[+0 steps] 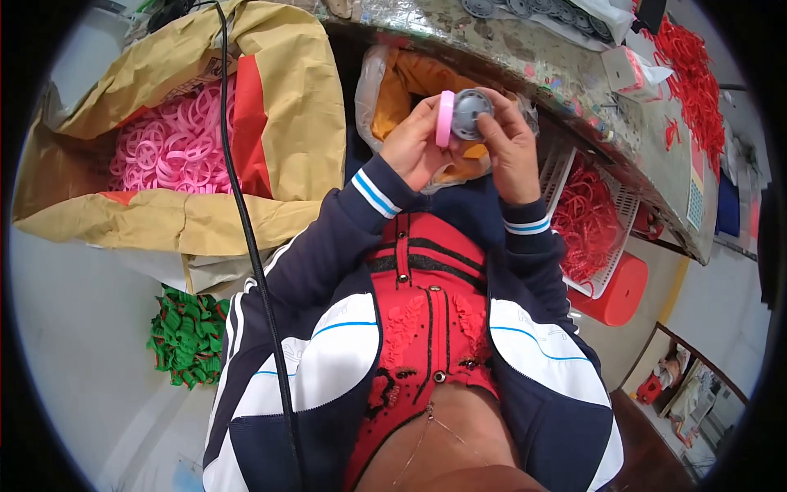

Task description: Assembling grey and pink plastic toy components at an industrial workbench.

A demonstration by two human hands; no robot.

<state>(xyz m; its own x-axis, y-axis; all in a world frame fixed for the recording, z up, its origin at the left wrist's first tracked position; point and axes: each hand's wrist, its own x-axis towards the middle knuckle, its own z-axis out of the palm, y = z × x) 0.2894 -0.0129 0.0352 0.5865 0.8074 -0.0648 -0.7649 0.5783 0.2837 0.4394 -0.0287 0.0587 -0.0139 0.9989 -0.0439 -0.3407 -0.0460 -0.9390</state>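
My left hand (416, 143) is closed on a pink plastic ring (444, 120), which is turned nearly edge-on. Gripped in my right hand (511, 148) is a round grey plastic wheel (470, 113) with holes around its face; the thumb presses on its front. Ring and wheel are side by side and look to be touching, though I cannot tell whether they are joined. Both hands are above a clear plastic bag (373, 90) with orange pieces (422, 72) in it, close to the workbench edge.
At left, a large paper sack (299, 115) holds many pink rings (172, 148). A black cable (238, 184) hangs across the view. The worn workbench (566, 70) bears grey wheels (537, 8), a tissue box (631, 75) and red strips (687, 61). A white basket (627, 217), red stool (619, 291) and green pieces (188, 336) are lower.
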